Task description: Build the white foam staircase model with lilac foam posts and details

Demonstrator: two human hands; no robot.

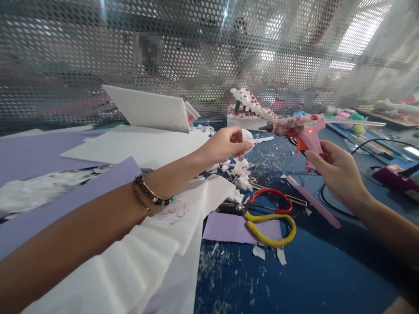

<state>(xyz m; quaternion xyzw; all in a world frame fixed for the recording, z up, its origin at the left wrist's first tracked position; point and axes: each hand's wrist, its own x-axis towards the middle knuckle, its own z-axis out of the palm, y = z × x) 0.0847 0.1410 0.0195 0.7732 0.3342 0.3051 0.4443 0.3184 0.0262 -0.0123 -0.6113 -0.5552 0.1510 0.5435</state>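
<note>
Between the fingertips of my left hand is a small white paper piece, with a thin white strip sticking out to the right. My right hand grips a pink hot glue gun by its handle. Its nozzle points left, a short way from the paper piece. A small red light glows on the gun's body, and a clear glue stick juts from its back. Below the hands lie scissors with one red and one yellow handle, partly over a lilac paper strip.
White paper sheets and purple sheets cover the left side. Crumpled scraps and fine shreds litter the blue table. A white model with red dots stands at the back, before a perforated metal screen. A black cable runs at right.
</note>
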